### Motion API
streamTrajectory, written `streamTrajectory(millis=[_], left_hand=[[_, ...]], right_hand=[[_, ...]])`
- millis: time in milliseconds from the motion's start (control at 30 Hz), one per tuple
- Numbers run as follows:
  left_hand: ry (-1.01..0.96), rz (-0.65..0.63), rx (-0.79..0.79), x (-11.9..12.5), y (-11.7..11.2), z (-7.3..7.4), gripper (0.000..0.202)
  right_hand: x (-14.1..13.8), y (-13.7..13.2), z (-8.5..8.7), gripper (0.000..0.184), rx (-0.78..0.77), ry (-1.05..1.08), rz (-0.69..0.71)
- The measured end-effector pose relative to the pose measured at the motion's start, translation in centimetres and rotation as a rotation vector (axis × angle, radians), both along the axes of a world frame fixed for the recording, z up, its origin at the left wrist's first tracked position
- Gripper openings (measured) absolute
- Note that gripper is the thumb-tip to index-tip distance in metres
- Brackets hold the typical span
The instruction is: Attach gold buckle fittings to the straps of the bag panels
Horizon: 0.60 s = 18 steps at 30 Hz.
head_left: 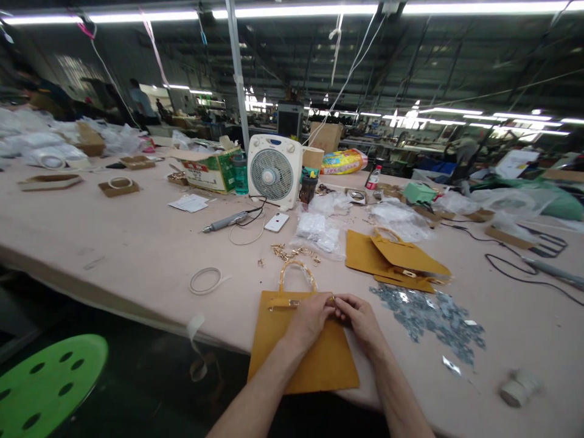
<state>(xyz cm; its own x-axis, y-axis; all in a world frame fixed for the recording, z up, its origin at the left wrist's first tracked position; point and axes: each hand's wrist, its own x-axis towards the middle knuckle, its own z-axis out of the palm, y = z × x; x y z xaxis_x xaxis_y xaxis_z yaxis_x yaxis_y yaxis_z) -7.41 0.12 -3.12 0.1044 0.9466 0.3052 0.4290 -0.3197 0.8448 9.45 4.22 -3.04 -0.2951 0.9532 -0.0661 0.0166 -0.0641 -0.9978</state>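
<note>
A mustard-yellow handbag panel (301, 365) with a wrapped handle (297, 266) lies at the table's front edge, partly overhanging it. My left hand (311, 317) rests over its upper right part, fingertips pinched at the end of the strap. Close against it, my right hand (358, 313) pinches the same spot, where a small gold-coloured fitting (333, 298) shows between the fingertips. The fingers hide most of that fitting. Another gold clasp piece (293, 303) sits on the strap, left of my hands. Beyond the handle lies a pile of small gold hardware (292, 251).
More mustard bag pieces (396, 258) lie to the right, near scattered grey metal plates (429, 316). A tape roll (205, 281), an electric screwdriver (225, 222), a phone (276, 222) and a fan (274, 170) are on the table. A green stool (50, 383) stands at lower left.
</note>
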Motion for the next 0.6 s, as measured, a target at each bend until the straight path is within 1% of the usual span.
streamTrajectory(millis=[100,200,400,600], left_hand=[[0.092,-0.05,0.02,-0.5,0.5,-0.1,0.016],[0.158,-0.067,0.023,-0.9,0.7,-0.5,0.017],[0.23,-0.055,0.027,-1.0,1.0,-1.1,0.017],[0.255,-0.039,0.053,-1.0,1.0,-1.2,0.014]], right_hand=[[0.1,0.6,-0.3,0.048,-0.048,-0.003,0.023],[0.2,1.0,-0.4,0.048,-0.082,-0.022,0.045],[0.4,1.2,-0.6,0.046,-0.078,-0.041,0.063],[0.3,1.1,-1.0,0.049,-0.076,-0.027,0.049]])
